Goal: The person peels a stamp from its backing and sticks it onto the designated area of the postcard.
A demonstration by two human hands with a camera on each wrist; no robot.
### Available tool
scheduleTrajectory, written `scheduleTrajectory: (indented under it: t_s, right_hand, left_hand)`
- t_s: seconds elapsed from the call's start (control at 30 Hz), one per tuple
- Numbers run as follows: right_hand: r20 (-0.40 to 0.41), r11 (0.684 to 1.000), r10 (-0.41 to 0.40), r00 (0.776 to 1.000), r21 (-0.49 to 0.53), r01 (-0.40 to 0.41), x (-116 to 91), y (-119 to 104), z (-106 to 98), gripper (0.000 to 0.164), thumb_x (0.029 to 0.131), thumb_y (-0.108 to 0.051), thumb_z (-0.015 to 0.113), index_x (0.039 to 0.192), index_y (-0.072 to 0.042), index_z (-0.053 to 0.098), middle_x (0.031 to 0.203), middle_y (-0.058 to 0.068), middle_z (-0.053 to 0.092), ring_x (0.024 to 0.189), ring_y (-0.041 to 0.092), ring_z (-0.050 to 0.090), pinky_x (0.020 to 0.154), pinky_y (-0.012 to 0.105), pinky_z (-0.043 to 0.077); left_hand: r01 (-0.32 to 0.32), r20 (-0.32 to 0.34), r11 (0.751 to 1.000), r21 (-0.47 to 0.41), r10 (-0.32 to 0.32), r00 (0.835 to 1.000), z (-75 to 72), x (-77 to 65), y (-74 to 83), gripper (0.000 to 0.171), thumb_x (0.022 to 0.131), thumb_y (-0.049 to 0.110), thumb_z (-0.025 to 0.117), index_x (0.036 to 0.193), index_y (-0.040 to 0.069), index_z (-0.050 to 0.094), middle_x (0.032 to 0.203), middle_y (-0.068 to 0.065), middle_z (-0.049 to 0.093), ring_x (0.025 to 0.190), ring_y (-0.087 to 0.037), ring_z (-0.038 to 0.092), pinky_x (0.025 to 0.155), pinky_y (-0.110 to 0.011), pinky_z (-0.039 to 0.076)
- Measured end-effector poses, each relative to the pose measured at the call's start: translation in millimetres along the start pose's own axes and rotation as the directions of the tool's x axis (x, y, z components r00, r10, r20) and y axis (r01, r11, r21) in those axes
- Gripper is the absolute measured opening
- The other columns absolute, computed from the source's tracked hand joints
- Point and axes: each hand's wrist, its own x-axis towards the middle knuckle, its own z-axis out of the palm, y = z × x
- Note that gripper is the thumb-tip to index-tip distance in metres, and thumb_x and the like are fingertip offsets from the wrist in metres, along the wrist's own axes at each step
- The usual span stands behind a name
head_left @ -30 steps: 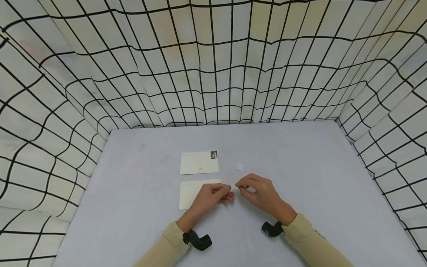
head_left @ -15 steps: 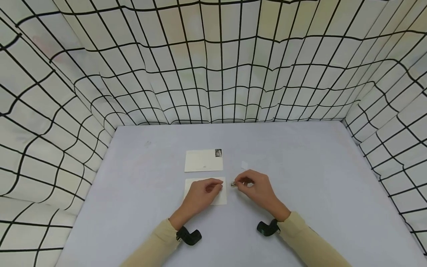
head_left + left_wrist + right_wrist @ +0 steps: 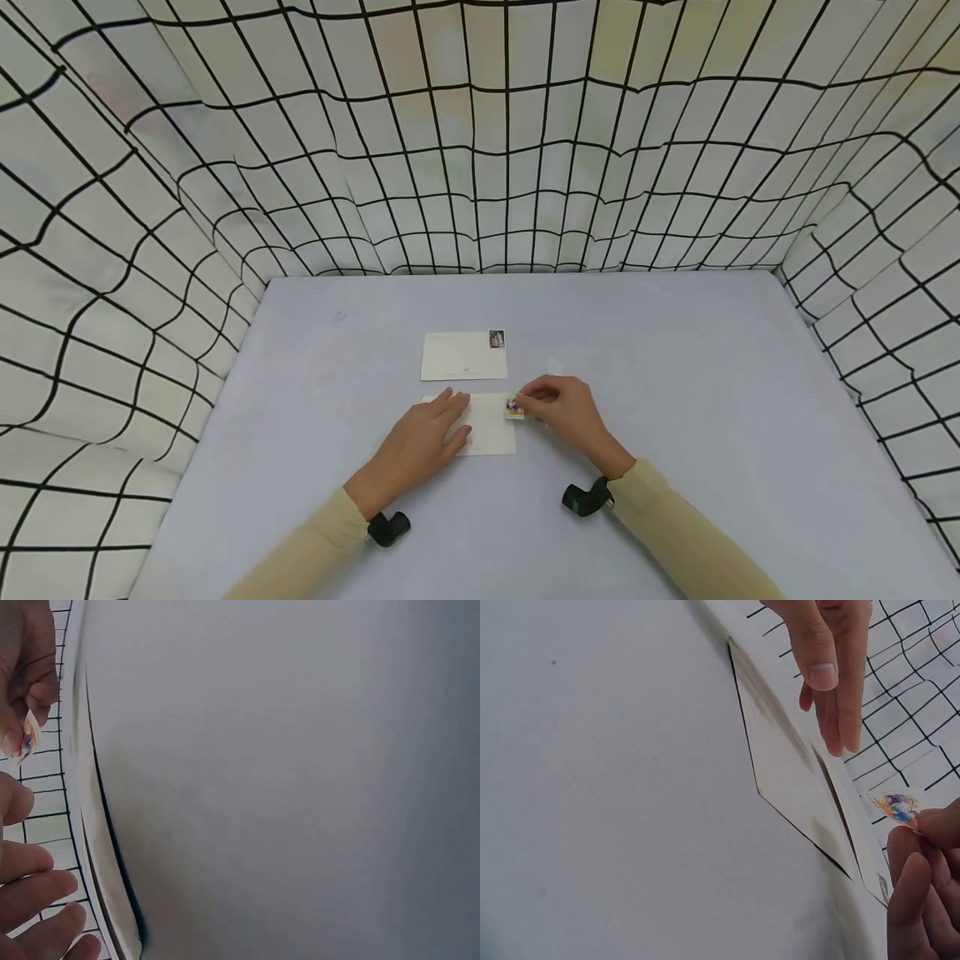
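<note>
In the head view, my right hand pinches a small colourful postage stamp at the upper right corner of the lower envelope. The right wrist view shows the stamp between thumb and finger, slightly curved and raised above the paper. My left hand has its fingers stretched out over the left part of that cream envelope, covering some of it; I cannot tell whether they touch. Left fingers also appear at the edge of the left wrist view.
Behind the lower envelope lies a second cream envelope bearing a dark stamp at its upper right. A small whitish scrap lies beyond my right hand. Black netting over white walls borders the white table.
My left hand has gone from beside the right hand to the left, its fingers straightening over the envelope. My right hand has carried the stamp left to the envelope's corner.
</note>
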Motion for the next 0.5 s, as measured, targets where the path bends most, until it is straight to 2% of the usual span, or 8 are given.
scheduleTrajectory:
  t_s: [0.1, 0.23, 0.5]
  right_hand:
    - [0.012, 0.998, 0.054, 0.998, 0.010, -0.054, 5.5, -0.8, 6.6, 0.012, 0.089, -0.024, 0.082, 0.094, -0.013, 0.080, 0.084, 0.002, 0.079, 0.065, 0.010, 0.068, 0.058, 0.024, 0.056]
    - [0.016, 0.994, 0.109, 0.994, 0.017, -0.109, 13.3, -2.2, 14.3, 0.012, 0.088, -0.024, 0.082, 0.092, -0.012, 0.081, 0.080, 0.001, 0.079, 0.060, 0.011, 0.066, 0.058, 0.024, 0.056]
    - [0.015, 0.986, 0.163, 0.987, 0.035, -0.163, 22.4, -3.8, 23.7, 0.012, 0.087, -0.019, 0.080, 0.091, -0.007, 0.081, 0.077, 0.005, 0.079, 0.056, 0.009, 0.069, 0.057, 0.023, 0.058]
  left_hand:
    - [-0.046, 0.031, 0.996, 0.075, 0.044, 0.999, -1.2, -6.0, -8.3, 0.053, 0.097, 0.028, 0.072, 0.139, -0.004, 0.062, 0.142, -0.019, 0.066, 0.132, -0.033, 0.065, 0.102, -0.048, 0.057]
    - [-0.073, 0.060, 0.990, 0.123, 0.066, 0.996, -2.7, -13.8, -17.0, 0.057, 0.097, 0.027, 0.072, 0.141, -0.007, 0.059, 0.146, -0.023, 0.062, 0.136, -0.036, 0.061, 0.106, -0.048, 0.056]
    - [-0.083, 0.112, 0.987, 0.141, 0.067, 0.991, -2.1, -21.9, -23.5, 0.059, 0.099, 0.029, 0.070, 0.142, -0.009, 0.057, 0.148, -0.025, 0.058, 0.140, -0.035, 0.058, 0.110, -0.047, 0.054]
